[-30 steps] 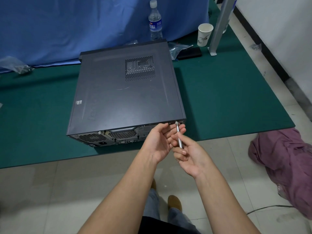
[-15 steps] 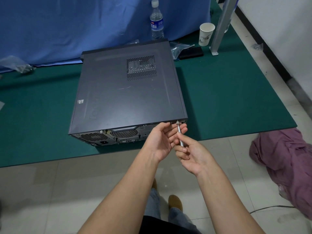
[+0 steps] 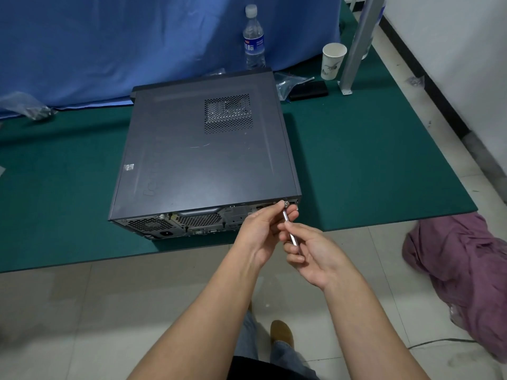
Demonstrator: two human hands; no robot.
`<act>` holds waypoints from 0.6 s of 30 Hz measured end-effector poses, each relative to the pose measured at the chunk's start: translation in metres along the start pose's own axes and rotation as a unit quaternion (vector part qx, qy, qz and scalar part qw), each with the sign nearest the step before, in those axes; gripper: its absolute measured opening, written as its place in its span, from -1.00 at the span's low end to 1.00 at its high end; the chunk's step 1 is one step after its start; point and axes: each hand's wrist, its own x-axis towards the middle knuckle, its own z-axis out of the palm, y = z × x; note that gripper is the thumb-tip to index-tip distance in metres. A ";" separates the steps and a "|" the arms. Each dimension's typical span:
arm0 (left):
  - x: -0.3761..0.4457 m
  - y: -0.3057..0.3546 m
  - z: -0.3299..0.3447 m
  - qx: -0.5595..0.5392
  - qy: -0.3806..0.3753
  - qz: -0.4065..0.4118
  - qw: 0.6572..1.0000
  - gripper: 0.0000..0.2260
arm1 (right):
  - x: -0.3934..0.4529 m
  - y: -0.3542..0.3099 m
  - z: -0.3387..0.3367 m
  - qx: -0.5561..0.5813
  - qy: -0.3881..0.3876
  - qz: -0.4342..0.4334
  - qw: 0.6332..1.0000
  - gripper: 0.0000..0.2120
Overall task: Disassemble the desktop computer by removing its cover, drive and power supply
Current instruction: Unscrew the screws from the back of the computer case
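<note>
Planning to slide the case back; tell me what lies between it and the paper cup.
In the head view, a clear plastic bag and a flat black object lie between the case and cup.

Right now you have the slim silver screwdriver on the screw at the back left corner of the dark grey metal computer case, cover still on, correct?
Not quite. The head view shows the slim silver screwdriver at the back right corner of the dark grey metal computer case, not the left. The right hand holds it, the left hand steadies its tip, and the cover is still on.
</note>
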 end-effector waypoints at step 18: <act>0.000 0.062 0.042 0.147 -0.053 0.145 0.977 -0.82 | 0.017 -0.097 0.016 -0.452 0.047 -0.398 0.797 -0.89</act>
